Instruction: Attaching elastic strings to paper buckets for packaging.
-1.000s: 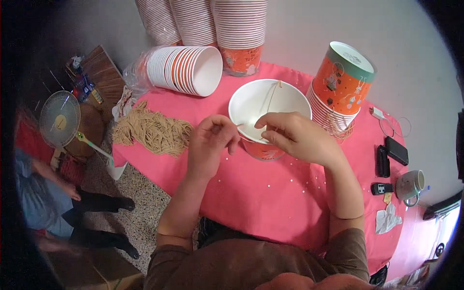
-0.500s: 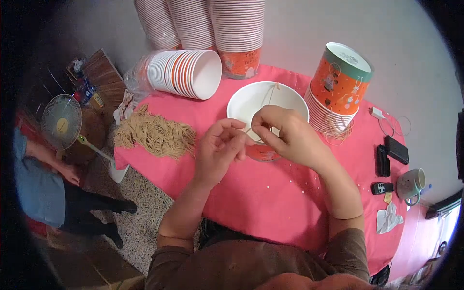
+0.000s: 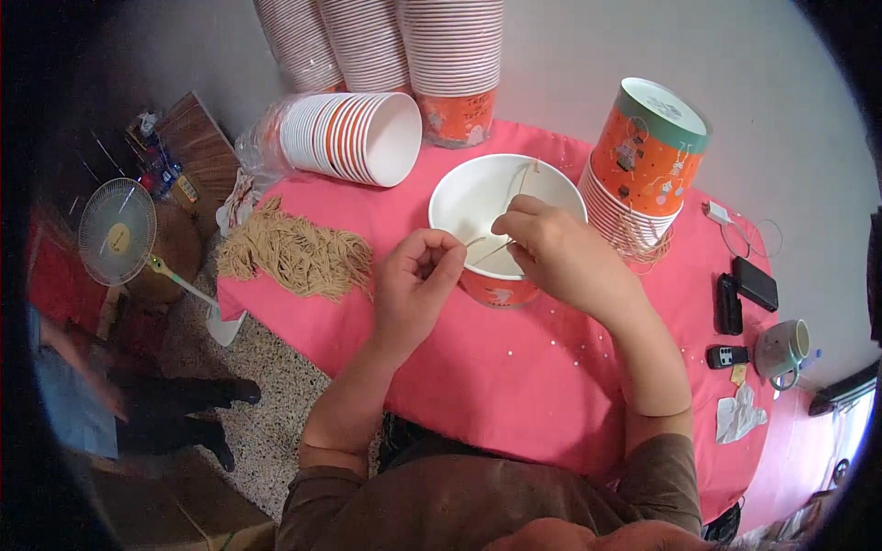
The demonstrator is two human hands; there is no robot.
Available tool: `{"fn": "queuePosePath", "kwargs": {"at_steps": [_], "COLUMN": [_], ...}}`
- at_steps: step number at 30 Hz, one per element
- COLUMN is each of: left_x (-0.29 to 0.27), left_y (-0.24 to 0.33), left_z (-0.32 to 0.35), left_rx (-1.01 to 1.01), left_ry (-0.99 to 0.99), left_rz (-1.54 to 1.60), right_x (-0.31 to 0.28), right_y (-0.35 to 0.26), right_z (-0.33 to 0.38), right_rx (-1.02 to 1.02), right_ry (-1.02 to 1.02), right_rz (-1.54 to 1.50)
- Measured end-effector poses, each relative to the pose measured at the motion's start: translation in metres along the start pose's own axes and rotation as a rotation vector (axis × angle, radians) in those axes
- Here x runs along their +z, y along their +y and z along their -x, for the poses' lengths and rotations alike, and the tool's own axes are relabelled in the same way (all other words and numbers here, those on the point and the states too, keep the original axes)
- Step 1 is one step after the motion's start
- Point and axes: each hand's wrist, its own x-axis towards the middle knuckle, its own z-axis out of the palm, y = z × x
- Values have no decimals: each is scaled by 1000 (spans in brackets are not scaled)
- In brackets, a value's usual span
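An orange paper bucket [image 3: 501,292] with a white inside stands upright before me on the table. My left hand [image 3: 415,280] is at its near left rim, thumb and forefinger pinched on the short end of a thin tan cord. Over the bucket's mouth my right hand [image 3: 565,250] is closed, its fingertips on a strand of tan cord [image 3: 492,253] that slants across the opening. More cord runs up the inside to the far rim. How the strands join is too fine to make out.
A heap of tan cords [image 3: 299,253] lies on the pink tablecloth [image 3: 487,395] at left. Nested buckets [image 3: 390,142] lie sideways behind it; upside-down stacked buckets [image 3: 648,151] stand at right, cords hanging from them. A mug [image 3: 779,351] stands far right. A fan [image 3: 118,234] and another person's legs [image 3: 184,404] are at left.
My hands have drawn apart; the right moved slightly right and the left slightly back, leaving strands of cord visible between them. The other person at the left has shifted toward the picture's edge.
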Motion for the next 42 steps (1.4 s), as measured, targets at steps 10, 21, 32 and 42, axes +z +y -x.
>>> {"fn": "queuePosePath", "kwargs": {"at_steps": [10, 21, 32, 42], "left_x": [-3, -6, -15, -16], "left_y": [4, 9, 6, 3], "left_z": [3, 7, 5, 12], "left_rx": [27, -136, -220, -136], "left_ry": [17, -144, -121, -119], "left_rz": [-185, 92, 246, 156], "right_x": [-16, 2, -1, -16], "right_y": [-13, -6, -17, -16], "right_z": [-4, -8, -8, -7], "right_rx": [-68, -41, -245, -172], "right_ry": [-5, 211, 59, 87], "right_rz": [-161, -172, -35, -143]}}
